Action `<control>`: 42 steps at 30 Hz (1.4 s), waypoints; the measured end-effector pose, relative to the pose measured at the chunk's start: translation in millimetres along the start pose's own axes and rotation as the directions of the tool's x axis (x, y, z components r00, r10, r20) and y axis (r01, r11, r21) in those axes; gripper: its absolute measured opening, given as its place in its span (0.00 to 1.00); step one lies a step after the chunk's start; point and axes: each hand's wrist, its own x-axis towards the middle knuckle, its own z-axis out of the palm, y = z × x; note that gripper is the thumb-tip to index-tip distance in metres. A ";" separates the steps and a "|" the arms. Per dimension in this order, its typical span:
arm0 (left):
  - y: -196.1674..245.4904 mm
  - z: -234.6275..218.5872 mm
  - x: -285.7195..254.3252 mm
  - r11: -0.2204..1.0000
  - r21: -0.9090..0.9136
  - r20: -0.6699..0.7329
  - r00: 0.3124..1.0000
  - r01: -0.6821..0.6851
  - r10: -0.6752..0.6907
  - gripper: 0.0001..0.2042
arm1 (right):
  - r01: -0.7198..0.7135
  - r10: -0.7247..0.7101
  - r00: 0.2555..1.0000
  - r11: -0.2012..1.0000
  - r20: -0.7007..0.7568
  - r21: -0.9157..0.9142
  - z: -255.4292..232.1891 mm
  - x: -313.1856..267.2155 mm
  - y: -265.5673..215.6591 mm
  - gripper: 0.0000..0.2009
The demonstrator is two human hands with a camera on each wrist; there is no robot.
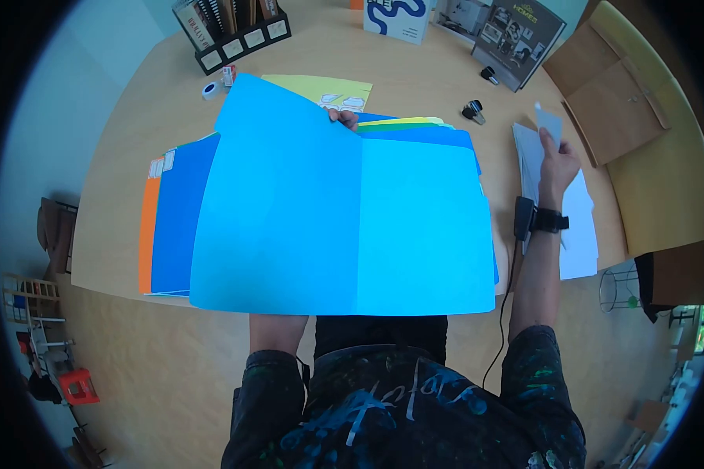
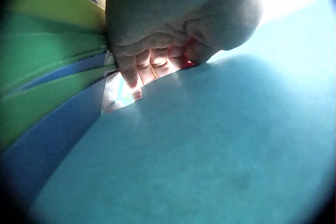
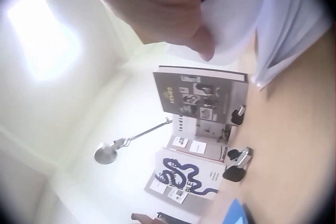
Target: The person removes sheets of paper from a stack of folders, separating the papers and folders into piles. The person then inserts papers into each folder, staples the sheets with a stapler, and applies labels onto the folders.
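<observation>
A light blue folder (image 1: 281, 203) is spread wide, its left cover raised toward the camera. My left hand (image 1: 343, 118) grips the cover's top edge with fingertips over it; the rest of that hand and the forearm are hidden behind the cover. In the left wrist view the left hand (image 2: 184, 14) has its fingers curled at the folder's edge. Off to the right, my right hand (image 1: 561, 164) pinches a white sheet of paper (image 1: 550, 121) above a stack of white paper (image 1: 580, 242). The right wrist view shows the thumb (image 3: 203, 45) against the paper.
Darker blue folders (image 1: 181, 219) and an orange folder (image 1: 145, 234) lie under the open one. A yellow-green folder (image 1: 289, 82) is behind. Binder clips (image 1: 473, 112), upright books (image 1: 520, 39), a black file rack (image 1: 242, 43) and a brown envelope (image 1: 614, 117) stand or lie around.
</observation>
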 end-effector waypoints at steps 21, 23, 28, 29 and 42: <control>-12.8 23.7 -11.5 0.987 0.013 -0.162 0.974 -0.161 0.161 0.19 | 0.550 -0.413 -0.071 0.743 0.908 0.381 28.1 -135.6 -108.4 0.36; -13.5 27.9 -9.7 0.986 0.025 -0.170 0.971 -0.165 0.167 0.19 | 0.795 -0.268 -0.143 0.542 0.953 0.272 37.7 -147.4 -92.6 0.45; -9.7 21.5 -13.6 0.979 0.032 -0.224 0.953 -0.204 0.205 0.19 | 0.842 -0.143 -0.104 0.514 0.984 0.164 19.5 -162.6 -91.1 0.49; -10.6 19.6 -14.4 0.977 0.031 -0.237 0.949 -0.209 0.210 0.19 | 0.835 -0.112 -0.084 0.535 0.990 0.132 15.4 -164.7 -93.0 0.48; -22.3 21.3 -14.1 0.966 0.058 -0.323 0.910 -0.254 0.259 0.19 | 0.831 -0.075 -0.052 0.550 0.996 0.085 8.6 -169.6 -100.2 0.47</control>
